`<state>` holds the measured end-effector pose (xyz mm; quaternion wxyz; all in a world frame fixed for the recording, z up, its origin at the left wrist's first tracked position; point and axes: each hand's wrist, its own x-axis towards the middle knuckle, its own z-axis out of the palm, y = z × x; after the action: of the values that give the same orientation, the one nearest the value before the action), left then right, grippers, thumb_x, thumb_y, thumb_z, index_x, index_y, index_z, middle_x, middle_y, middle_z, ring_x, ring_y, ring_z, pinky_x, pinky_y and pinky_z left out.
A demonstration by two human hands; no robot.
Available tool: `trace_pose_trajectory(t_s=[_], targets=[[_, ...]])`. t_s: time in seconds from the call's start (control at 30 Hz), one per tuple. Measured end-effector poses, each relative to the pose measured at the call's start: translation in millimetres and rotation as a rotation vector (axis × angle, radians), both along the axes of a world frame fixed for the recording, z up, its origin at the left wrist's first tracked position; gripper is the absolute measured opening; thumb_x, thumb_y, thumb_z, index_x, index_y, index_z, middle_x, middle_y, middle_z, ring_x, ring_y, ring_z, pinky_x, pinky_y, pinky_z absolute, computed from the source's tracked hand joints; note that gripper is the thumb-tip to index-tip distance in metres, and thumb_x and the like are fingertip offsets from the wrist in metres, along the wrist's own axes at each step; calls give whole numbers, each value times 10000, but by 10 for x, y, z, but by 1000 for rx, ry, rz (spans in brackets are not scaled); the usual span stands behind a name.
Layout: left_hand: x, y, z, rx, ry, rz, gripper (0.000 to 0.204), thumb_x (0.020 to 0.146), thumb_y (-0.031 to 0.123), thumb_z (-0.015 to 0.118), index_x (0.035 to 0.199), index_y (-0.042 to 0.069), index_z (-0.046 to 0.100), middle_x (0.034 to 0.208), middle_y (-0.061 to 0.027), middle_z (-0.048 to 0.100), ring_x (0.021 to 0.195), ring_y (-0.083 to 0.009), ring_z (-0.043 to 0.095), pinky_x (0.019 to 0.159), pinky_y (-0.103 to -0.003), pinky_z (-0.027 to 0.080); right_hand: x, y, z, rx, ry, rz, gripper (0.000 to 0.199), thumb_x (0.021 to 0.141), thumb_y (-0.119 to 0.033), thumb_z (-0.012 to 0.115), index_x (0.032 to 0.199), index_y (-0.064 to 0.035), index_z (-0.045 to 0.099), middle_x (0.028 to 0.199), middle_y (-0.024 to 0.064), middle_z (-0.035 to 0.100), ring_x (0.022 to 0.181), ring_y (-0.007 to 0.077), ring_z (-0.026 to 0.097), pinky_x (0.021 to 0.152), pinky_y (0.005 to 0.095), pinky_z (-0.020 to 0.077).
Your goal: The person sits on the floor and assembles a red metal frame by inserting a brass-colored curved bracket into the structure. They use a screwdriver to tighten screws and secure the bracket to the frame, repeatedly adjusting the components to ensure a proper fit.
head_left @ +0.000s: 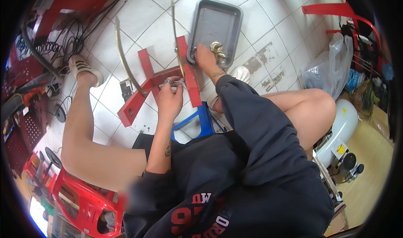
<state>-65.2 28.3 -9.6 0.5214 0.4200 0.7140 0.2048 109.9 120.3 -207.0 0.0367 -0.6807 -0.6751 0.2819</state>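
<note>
Nearest the camera, left hand (pixel 170 98) pinches a small metal ring (pixel 168 82) at frame centre, while right hand (pixel 206 57), fingers curled, grasps brass nuts (pixel 217 49) in the grey tray (pixel 215 18) up-right.

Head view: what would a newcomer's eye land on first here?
The red metal frame lying on the white tiled floor, with the left hand holding a small metal part against it. Just beyond, the right hand reaches into a grey metal tray holding brass-coloured fittings.
</note>
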Motion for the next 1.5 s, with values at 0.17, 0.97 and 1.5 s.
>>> trace_pose_trajectory(t_s=[0.17, 0.97, 1.5], targets=[[25, -35, -84, 121, -5, -40, 574, 892, 151, 644, 1403, 7, 426, 1198, -163, 621, 905, -249, 691, 784, -364, 550, -18, 32, 273, 151, 208, -132, 190, 932, -216, 548, 942, -26, 560, 907, 223, 652, 840, 439, 637, 729, 523, 505], [448, 171, 25, 644, 365, -255, 322, 818, 102, 727, 1111, -19, 672, 963, -185, 692, 749, -248, 707, 636, -316, 549, 1331, 654, 352, -223, 494, -175, 280, 792, -246, 706, 951, -16, 711, 819, 167, 711, 781, 262, 702, 712, 378, 540], [432, 169, 74, 575, 376, -240, 298, 786, 125, 756, 1026, -35, 685, 972, -190, 663, 847, -289, 686, 720, -374, 552, 960, 550, 711, 110, 217, -170, 324, 836, -314, 714, 899, 2, 677, 791, 190, 687, 692, 334, 674, 646, 410, 534]])
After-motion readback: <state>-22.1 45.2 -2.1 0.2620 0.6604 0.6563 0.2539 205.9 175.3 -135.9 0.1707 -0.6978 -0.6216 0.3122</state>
